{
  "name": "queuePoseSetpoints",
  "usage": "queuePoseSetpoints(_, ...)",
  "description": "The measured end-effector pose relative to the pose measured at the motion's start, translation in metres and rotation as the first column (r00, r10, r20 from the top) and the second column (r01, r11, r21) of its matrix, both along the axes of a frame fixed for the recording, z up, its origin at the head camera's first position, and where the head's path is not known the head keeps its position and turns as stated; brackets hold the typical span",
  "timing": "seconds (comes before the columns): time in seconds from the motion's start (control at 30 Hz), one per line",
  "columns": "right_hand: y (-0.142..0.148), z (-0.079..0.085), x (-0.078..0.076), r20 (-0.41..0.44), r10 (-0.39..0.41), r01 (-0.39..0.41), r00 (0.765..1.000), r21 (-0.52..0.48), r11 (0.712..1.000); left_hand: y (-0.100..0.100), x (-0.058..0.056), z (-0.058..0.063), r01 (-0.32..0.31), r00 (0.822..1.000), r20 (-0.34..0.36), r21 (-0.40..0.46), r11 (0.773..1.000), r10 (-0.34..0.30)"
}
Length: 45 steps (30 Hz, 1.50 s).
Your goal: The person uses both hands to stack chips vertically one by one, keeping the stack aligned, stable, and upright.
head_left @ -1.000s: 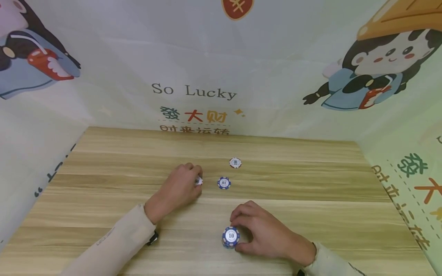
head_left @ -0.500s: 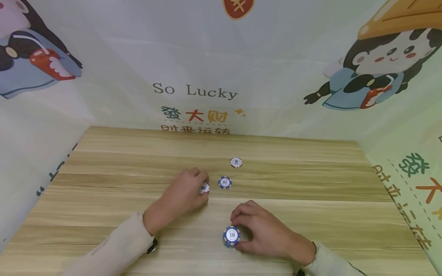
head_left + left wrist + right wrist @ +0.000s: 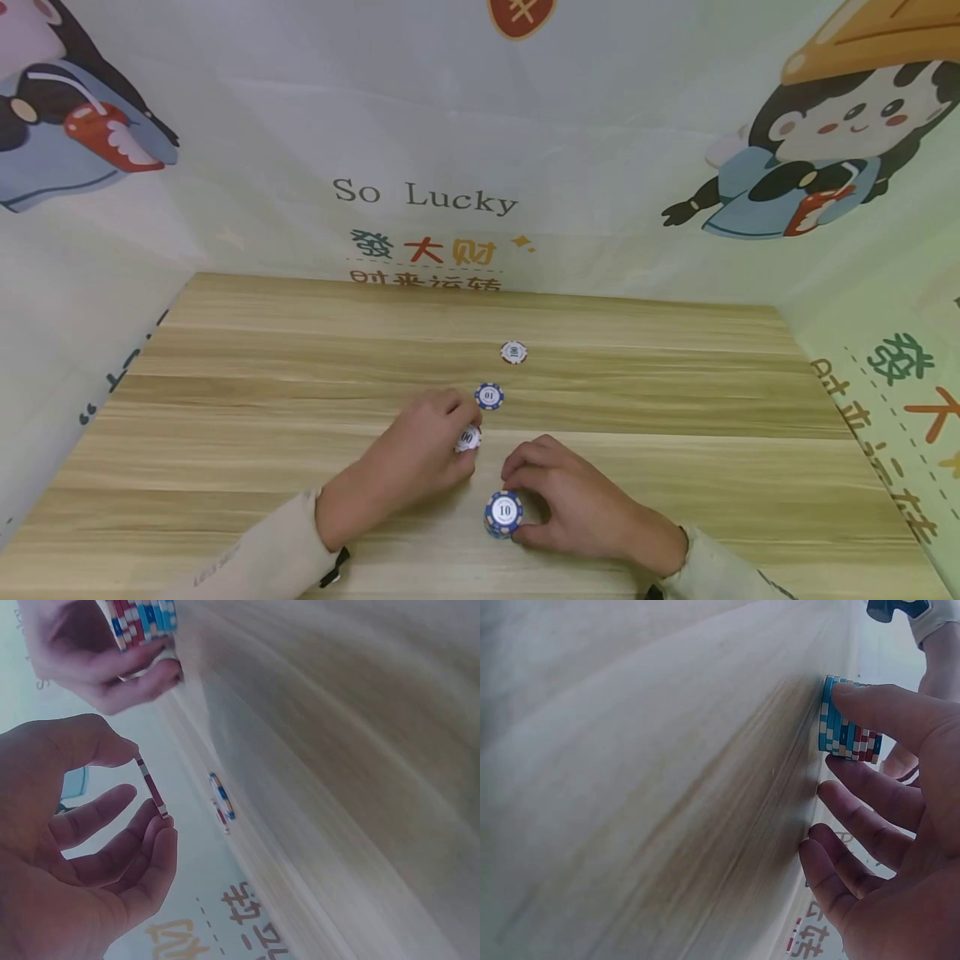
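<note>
Head view: The table (image 3: 285,350) is wood-grained, with long pale and darker streaks. Behind it hangs a creased, printed sheet (image 3: 600,167). The chips are flat, round discs with patterned rims. The left hand (image 3: 420,446) extends from a beige sleeve (image 3: 262,542), fingers bent, pinching a white chip (image 3: 468,439) at its fingertips. The right hand (image 3: 573,504) lies to its right, thumb and forefinger curved about a stack (image 3: 503,512) topped by a blue "10" disc. The held chip is beyond the stack and slightly left of it. A blue chip (image 3: 490,396) lies just beyond the left fingertips; a "100" chip (image 3: 513,352) lies farther back.

Left wrist view: The held chip shows edge-on as a thin band of dark red and white, gripped between thumb and fingertips, clear of the table.

Right wrist view: The stack is a short cylinder of blue, white and red layers. Thumb and forefinger hold it from opposite sides; the remaining fingers are spread and bent beside it.
</note>
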State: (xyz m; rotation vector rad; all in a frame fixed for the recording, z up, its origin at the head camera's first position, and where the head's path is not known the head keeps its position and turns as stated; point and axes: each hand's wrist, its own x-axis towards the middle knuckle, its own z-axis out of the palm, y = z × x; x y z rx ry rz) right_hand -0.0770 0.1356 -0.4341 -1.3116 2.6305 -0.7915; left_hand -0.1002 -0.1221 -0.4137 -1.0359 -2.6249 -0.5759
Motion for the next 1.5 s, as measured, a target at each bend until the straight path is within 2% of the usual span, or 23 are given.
queuePoseSetpoints(0.27, 0.000, -0.001, 0.000, 0.003, -0.002, 0.002, 1.000, -0.001, 1.000, 0.006, 0.014, 0.002, 0.027, 0.999, 0.021, 0.002, 1.000, -0.027)
queuePoseSetpoints(0.5, 0.000, -0.001, 0.000, -0.014, -0.002, 0.002, 1.000, -0.007, 1.000, 0.011, 0.024, 0.004, 0.068, 0.998, -0.005, 0.009, 0.998, -0.068)
queuePoseSetpoints(0.77, 0.000, -0.002, 0.000, -0.017, -0.001, 0.001, 1.000, -0.006, 1.000, 0.016, 0.036, 0.006, 0.099, 0.995, 0.034, -0.031, 0.995, -0.098)
queuePoseSetpoints(0.87, 0.000, -0.001, 0.000, -0.016, 0.000, 0.000, 1.000, -0.008, 1.000, 0.018, 0.040, 0.005, 0.113, 0.993, 0.026, -0.027, 0.993, -0.112)
queuePoseSetpoints(1.03, 0.000, -0.001, -0.001, -0.027, 0.003, -0.003, 1.000, -0.003, 1.000, 0.020, 0.045, 0.004, 0.130, 0.991, 0.009, -0.022, 0.991, -0.130)
queuePoseSetpoints(1.5, 0.000, 0.000, -0.001, -0.018, -0.001, 0.001, 1.000, 0.003, 1.000, 0.026, 0.052, 0.001, 0.154, 0.987, 0.041, -0.025, 0.988, -0.153)
